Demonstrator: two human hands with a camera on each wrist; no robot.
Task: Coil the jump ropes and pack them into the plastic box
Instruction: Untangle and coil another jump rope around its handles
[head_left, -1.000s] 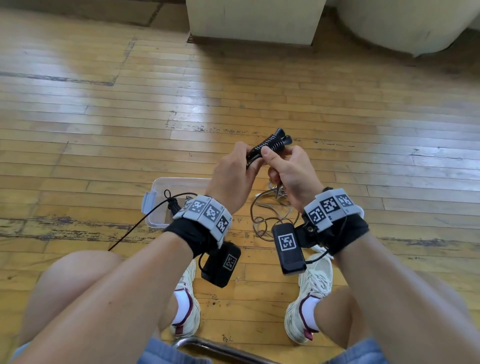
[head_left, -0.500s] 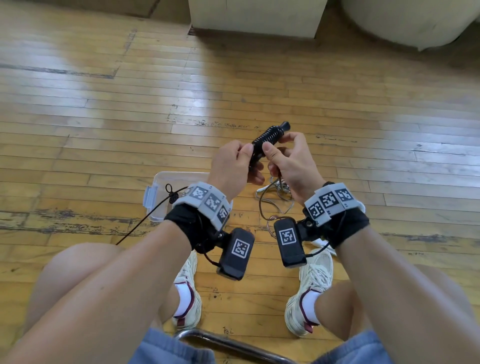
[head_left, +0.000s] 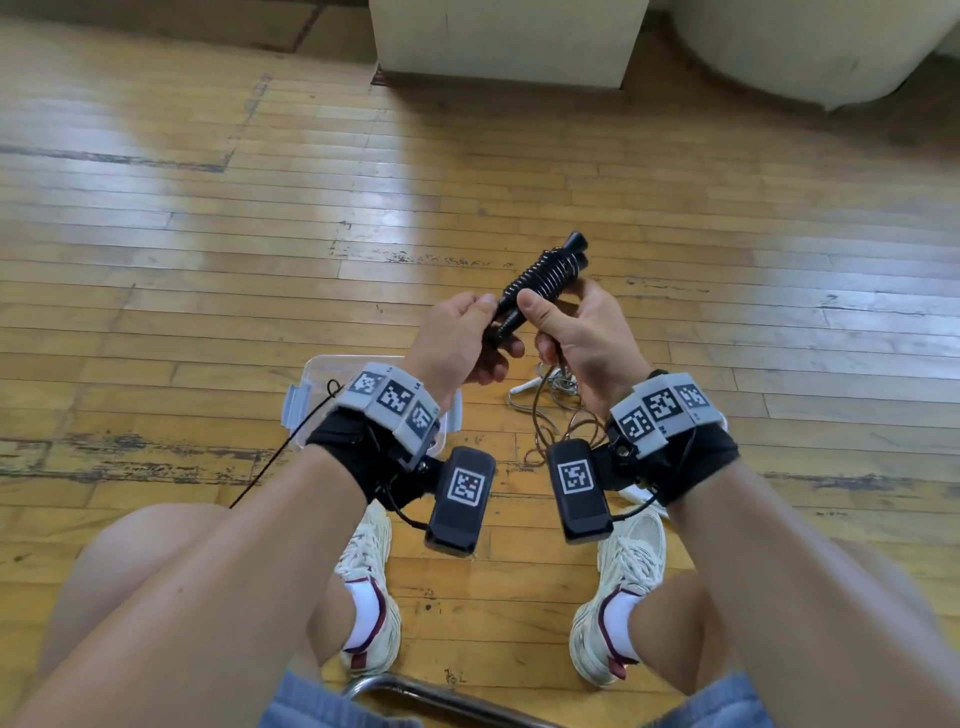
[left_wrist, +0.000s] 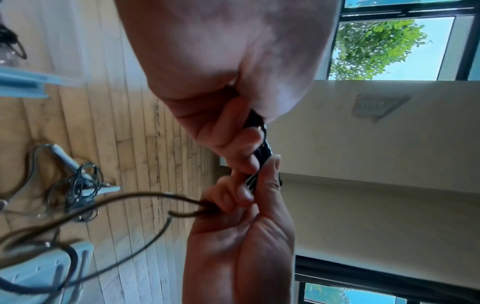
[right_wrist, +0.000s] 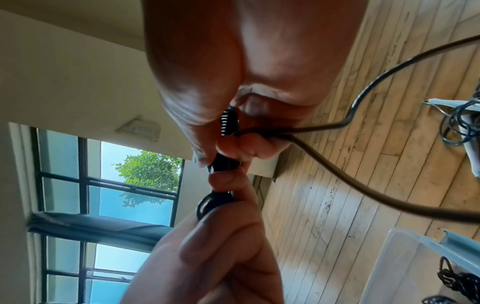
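Observation:
A pair of black jump rope handles is held together above the floor, with thin cord wound round them in tight turns. My left hand grips their lower end. My right hand pinches the cord against the handles just above it. The loose cord hangs from the right hand down to the floor. The clear plastic box lies on the floor under my left wrist, and a black coiled rope lies inside it.
A second rope with white handles lies in a tangle on the wooden floor right of the box. My knees and white shoes are below the hands. A chair's metal frame is at the bottom edge, and pale blocks stand at the back.
Both hands have risen a little with the handles. The right hand has moved from under the handles to beside them, and the hanging cord has shifted with it.

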